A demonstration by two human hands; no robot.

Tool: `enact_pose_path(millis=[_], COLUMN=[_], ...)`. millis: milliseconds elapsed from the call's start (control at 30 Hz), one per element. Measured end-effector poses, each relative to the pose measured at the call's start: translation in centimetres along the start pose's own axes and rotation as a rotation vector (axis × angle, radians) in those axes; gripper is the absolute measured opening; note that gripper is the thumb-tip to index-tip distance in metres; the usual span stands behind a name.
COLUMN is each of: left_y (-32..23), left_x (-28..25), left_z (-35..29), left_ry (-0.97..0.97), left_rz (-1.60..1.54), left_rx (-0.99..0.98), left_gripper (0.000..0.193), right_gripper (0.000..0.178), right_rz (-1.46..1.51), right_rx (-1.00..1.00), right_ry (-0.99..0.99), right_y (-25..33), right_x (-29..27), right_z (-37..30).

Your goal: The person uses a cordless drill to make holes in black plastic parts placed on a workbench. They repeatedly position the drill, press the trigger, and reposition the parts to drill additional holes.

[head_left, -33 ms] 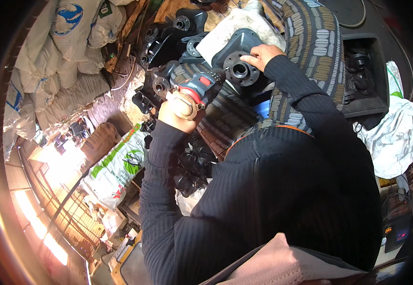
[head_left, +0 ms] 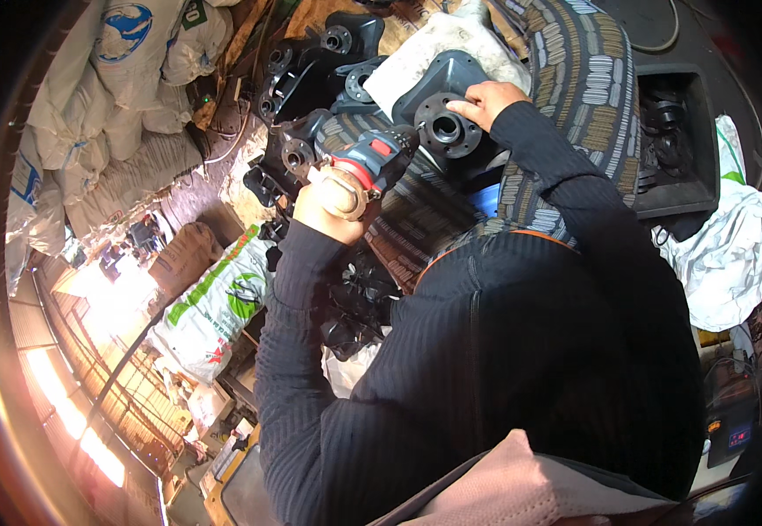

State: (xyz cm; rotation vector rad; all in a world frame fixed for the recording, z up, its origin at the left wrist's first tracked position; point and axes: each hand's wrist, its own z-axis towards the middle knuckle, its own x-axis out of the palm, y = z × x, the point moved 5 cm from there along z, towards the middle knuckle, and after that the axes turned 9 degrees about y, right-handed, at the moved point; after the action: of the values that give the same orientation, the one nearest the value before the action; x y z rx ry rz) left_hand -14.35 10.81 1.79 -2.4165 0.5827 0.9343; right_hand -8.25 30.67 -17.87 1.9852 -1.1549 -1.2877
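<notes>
Pinching the flange (head_left: 442,104) at its upper right edge, the person's right hand (head_left: 497,103) sets its thumb on the face; the other fingers bend round out of clear sight. Left of it, the left hand (head_left: 322,215) is closed around a grey and red power tool (head_left: 372,156), though most of its fingers are hidden. The tool's dark front end points at the flange's left edge, very close to it; whether they touch cannot be told.

The flange faces up toward the head, ahead of the person's chest, its dark bracket lying against a stained white pad (head_left: 407,72). Patterned fabric (head_left: 590,83) curves past the right forearm. More dark flanged parts (head_left: 297,156) crowd the left, one just beyond the tool. On the far right stands a black bin (head_left: 701,200) holding dark pieces (head_left: 664,118), with a white bag (head_left: 730,263) just below it.
</notes>
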Motion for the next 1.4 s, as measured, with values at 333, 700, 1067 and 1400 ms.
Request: enact_pose_path(millis=[333, 700, 1067, 1400], left_y=[0.7, -0.1, -9.1, -8.7], left_x=[1.4, 1.2, -0.1, 2.1], left_z=[1.3, 1.5, -5.2, -5.2], left_ry=[0.061, -0.046, -0.323, -0.227], left_rz=[0.036, 0.085, 0.195, -0.046], left_rx=[-0.049, -0.014, 0.460, 0.442], left_gripper=[0.028, 0.041, 0.027, 0.029], right_gripper=[0.054, 0.049, 0.045, 0.043], right_rz=[0.065, 0.037, 1.964, 2.032], right_rx=[0.037, 0.070, -0.190, -0.117], right_ry=[0.031, 0.032, 0.550, 0.340], right_y=[-0.1, 0.0, 0.7, 2.1], right_x=[-0.5, -0.7, -1.9, -0.5], right_z=[-0.1, 0.6, -6.1, -7.6])
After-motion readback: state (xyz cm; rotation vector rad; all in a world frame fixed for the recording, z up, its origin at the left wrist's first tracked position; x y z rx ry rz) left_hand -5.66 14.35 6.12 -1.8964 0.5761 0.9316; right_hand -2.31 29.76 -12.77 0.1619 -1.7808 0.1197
